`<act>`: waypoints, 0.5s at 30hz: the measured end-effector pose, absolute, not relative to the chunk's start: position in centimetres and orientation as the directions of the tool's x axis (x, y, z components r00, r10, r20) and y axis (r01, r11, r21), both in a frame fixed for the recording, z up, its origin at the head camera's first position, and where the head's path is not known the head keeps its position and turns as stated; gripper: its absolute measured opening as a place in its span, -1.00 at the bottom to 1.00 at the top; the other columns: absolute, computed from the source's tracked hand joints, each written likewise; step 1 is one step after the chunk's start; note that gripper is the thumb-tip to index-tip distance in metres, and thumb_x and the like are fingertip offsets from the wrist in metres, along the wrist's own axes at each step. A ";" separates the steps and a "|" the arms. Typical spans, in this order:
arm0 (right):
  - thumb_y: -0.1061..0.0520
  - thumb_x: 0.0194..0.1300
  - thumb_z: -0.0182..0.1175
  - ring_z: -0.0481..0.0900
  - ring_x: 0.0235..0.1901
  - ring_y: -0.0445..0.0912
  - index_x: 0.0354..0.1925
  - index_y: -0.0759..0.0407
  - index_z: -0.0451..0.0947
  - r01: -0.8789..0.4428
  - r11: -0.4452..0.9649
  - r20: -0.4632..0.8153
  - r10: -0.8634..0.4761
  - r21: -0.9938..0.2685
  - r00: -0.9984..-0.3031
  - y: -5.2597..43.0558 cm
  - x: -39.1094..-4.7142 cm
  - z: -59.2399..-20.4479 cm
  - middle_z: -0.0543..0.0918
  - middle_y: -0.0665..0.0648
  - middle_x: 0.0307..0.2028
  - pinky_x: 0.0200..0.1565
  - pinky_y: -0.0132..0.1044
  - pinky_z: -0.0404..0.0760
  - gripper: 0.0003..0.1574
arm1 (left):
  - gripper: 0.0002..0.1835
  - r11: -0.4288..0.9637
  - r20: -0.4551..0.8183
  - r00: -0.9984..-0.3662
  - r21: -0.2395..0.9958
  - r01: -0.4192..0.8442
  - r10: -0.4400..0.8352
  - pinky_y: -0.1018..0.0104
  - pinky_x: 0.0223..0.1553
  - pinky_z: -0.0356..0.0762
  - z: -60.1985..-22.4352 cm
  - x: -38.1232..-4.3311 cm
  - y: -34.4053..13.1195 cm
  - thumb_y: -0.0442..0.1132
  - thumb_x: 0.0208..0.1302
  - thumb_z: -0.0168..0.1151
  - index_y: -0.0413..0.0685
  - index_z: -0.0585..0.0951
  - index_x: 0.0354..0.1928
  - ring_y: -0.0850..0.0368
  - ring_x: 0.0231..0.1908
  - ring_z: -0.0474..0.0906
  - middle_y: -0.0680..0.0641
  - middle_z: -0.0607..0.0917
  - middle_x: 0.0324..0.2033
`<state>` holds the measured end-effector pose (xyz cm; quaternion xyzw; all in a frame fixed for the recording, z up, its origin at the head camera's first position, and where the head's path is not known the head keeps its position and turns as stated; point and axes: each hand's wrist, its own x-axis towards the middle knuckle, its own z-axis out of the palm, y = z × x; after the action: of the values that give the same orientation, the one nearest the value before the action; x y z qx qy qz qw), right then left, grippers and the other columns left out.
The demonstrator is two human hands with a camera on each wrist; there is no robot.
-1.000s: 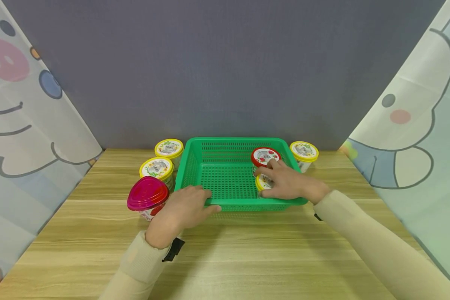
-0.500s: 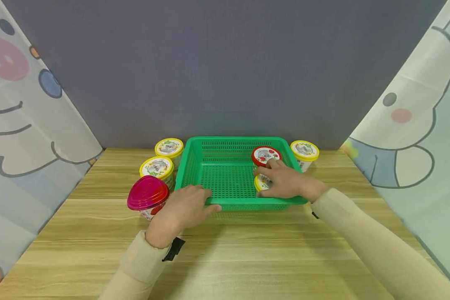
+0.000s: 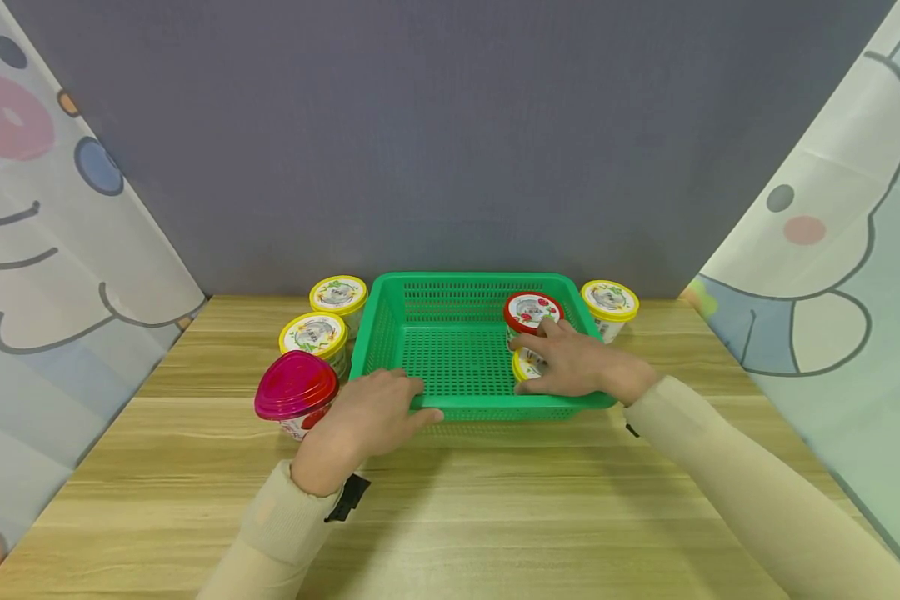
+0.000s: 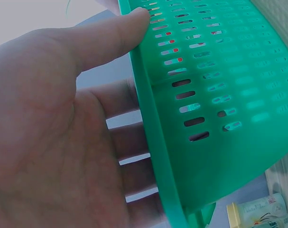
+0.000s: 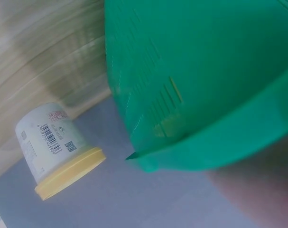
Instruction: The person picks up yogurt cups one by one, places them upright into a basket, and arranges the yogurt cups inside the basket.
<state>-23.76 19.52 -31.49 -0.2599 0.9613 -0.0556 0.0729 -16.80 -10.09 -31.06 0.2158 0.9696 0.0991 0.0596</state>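
Note:
A green plastic basket (image 3: 450, 362) with slotted walls stands at the middle of the table. My left hand (image 3: 371, 417) holds its front left rim; in the left wrist view that hand's thumb (image 4: 110, 38) lies along the outer wall, and the other fingers pass behind the rim. Inside the basket's right end, my right hand (image 3: 570, 362) grips a yellow-lidded tub (image 3: 527, 367) from above, covering much of its lid. Just behind it sits a red-lidded tub (image 3: 532, 308). The right wrist view shows mostly the basket's wall (image 5: 205, 85), which hides the gripped tub.
Left of the basket stand two yellow-lidded tubs (image 3: 313, 335) and a tub with a pink, heart-like lid (image 3: 297, 387), close to my left hand. Another yellow-lidded tub (image 3: 609, 304) stands right of the basket. A grey wall panel (image 3: 450, 150) rises behind the table.

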 end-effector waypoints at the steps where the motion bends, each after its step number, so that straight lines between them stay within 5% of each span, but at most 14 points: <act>1: -0.37 0.23 0.33 0.38 0.01 0.10 0.38 -0.07 0.44 -0.487 0.862 -0.113 -0.503 -0.143 -0.857 19.5 -23.7 -31.5 0.43 0.16 0.00 -0.05 0.04 0.55 -0.14 | -0.43 0.887 -0.074 -0.900 0.218 0.406 0.430 -0.12 0.13 0.56 -31.0 -16.8 -10.1 0.14 0.38 0.27 -0.10 0.63 0.25 -0.14 0.17 0.55 -0.14 0.65 0.15; 15: -0.44 0.23 0.29 0.41 0.07 0.18 0.40 -0.11 0.45 -0.502 0.859 -0.108 -0.511 -0.103 -0.853 19.6 -23.4 -31.1 0.47 0.21 0.07 0.08 0.12 0.51 -0.11 | -0.43 0.890 -0.080 -0.902 0.219 0.400 0.425 -0.13 0.13 0.55 -31.1 -16.8 -10.1 0.14 0.39 0.27 -0.10 0.62 0.25 -0.14 0.19 0.54 -0.13 0.64 0.17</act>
<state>-23.44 19.63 -31.12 -0.2633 0.9618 -0.0357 0.0660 -16.82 -10.06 -31.05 0.2125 0.9701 0.0991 0.0630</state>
